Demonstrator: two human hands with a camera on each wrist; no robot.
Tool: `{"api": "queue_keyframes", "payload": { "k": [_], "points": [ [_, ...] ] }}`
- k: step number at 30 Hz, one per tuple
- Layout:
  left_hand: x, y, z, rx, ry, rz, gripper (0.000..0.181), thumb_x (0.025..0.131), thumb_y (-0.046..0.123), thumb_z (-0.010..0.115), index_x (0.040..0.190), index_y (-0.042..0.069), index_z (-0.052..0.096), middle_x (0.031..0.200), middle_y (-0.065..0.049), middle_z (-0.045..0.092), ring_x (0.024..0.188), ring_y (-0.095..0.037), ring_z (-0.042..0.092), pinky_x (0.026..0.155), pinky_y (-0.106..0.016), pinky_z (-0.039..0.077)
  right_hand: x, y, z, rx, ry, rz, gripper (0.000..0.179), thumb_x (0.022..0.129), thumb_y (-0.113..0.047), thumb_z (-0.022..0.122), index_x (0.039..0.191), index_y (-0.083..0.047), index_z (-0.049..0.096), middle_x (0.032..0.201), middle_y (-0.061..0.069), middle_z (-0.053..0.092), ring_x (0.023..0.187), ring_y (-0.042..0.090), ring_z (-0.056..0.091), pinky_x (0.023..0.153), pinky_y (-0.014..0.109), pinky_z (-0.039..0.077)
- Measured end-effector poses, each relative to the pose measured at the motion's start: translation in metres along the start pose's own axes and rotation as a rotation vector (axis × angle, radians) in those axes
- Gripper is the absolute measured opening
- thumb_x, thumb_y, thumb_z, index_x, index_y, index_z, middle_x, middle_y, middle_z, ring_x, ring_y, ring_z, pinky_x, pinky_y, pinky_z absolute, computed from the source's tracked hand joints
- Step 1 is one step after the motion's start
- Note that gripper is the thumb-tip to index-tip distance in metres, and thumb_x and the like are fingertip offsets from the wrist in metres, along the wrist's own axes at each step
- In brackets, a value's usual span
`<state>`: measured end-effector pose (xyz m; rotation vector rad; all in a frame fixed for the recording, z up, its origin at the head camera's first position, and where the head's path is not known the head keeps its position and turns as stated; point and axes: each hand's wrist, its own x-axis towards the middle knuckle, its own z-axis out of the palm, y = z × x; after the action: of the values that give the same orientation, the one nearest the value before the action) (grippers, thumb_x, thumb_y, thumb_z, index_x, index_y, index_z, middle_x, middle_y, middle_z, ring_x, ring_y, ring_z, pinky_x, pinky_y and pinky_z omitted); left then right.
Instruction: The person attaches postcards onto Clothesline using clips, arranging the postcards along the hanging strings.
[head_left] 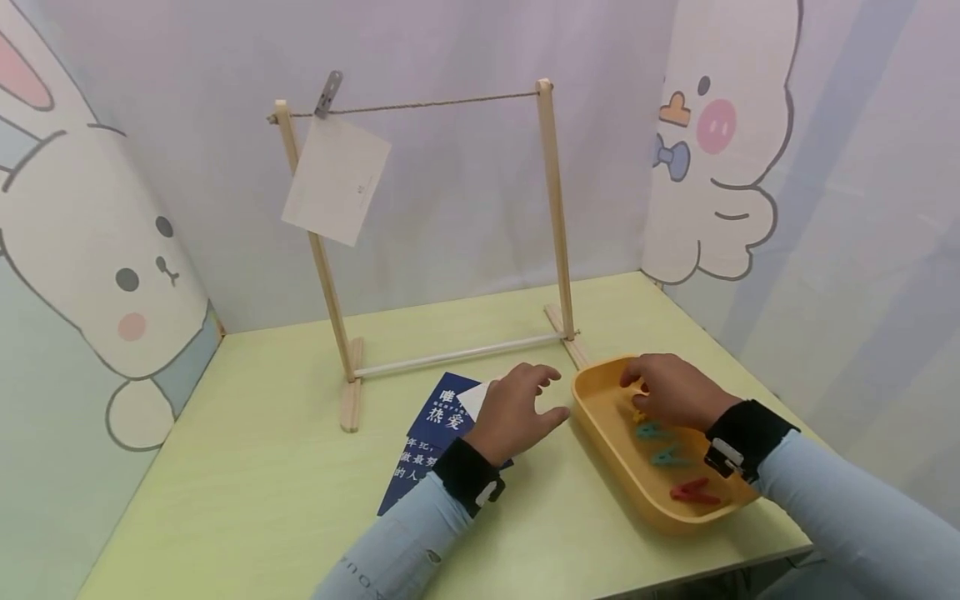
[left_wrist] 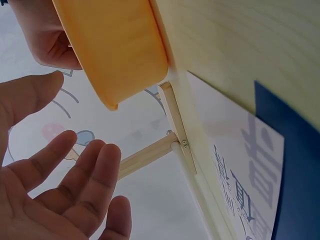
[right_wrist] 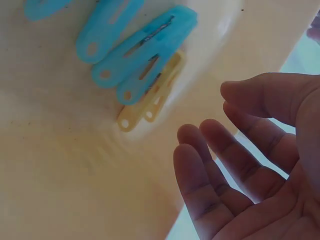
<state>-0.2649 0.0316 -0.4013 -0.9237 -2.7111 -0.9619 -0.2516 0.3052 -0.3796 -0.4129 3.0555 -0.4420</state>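
My left hand (head_left: pixel 516 414) hovers above several dark blue cards with white characters (head_left: pixel 442 417) and a white card (left_wrist: pixel 235 155), its fingers spread and loosely bent, holding nothing. My right hand (head_left: pixel 678 390) reaches over the far end of a yellow plastic tray (head_left: pixel 626 475). In the right wrist view its fingers (right_wrist: pixel 192 170) are apart from the thumb, with nothing between them. Inside the tray lie a yellow clothespin (right_wrist: pixel 150 100), blue-green clothespins (right_wrist: pixel 145 47) and a red clothespin (head_left: pixel 694 492). The yellow one is partly hidden under a blue-green one.
Behind the cards stands a wooden frame (head_left: pixel 557 208) with a rope (head_left: pixel 442 104) across its top. A grey clothespin (head_left: pixel 328 93) fixes a white card (head_left: pixel 337 179), hanging tilted, near the left post. A white rod (head_left: pixel 457 356) joins the frame's feet. The table edge (head_left: pixel 705 575) is close to the tray.
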Motion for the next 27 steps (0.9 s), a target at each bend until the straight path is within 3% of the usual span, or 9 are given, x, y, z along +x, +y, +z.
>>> {"api": "queue_keyframes", "payload": {
  "k": [8,14,21,27],
  "points": [
    [-0.003,0.000,0.009,-0.001,-0.065,0.118,0.044,0.094,0.033,0.076,0.135,0.023,0.066,0.130,-0.004,0.064,0.111,-0.019,0.065,0.095,-0.035,0.054,-0.003,-0.001,0.002,-0.046,-0.054,-0.011,0.019,0.088,-0.004,0.075,0.107,-0.007,0.076,0.107,0.009,0.075,0.094,0.024,0.069,0.087,0.050,0.058],
    [-0.005,0.000,0.014,0.092,-0.041,0.210,0.042,0.094,0.032,0.075,0.135,0.026,0.068,0.129,-0.001,0.064,0.111,-0.018,0.065,0.093,-0.032,0.054,-0.001,0.001,0.004,-0.058,-0.087,-0.018,0.024,0.085,0.003,0.078,0.107,-0.006,0.076,0.102,0.007,0.075,0.087,0.021,0.066,0.088,0.049,0.059],
    [-0.004,-0.002,0.018,0.174,-0.051,0.237,0.037,0.097,0.034,0.071,0.134,0.028,0.070,0.142,0.001,0.064,0.127,-0.021,0.064,0.103,-0.039,0.052,0.002,0.005,0.010,-0.034,-0.124,0.022,0.029,0.084,0.009,0.075,0.108,-0.007,0.076,0.102,0.005,0.074,0.088,0.020,0.066,0.091,0.049,0.058],
    [-0.005,-0.001,0.019,0.184,-0.061,0.245,0.036,0.097,0.034,0.070,0.133,0.027,0.070,0.145,0.001,0.063,0.129,-0.023,0.063,0.104,-0.043,0.052,0.001,0.005,0.013,-0.060,-0.104,-0.014,0.027,0.084,0.010,0.074,0.105,-0.007,0.077,0.100,0.004,0.074,0.089,0.021,0.066,0.092,0.051,0.057]
  ]
}}
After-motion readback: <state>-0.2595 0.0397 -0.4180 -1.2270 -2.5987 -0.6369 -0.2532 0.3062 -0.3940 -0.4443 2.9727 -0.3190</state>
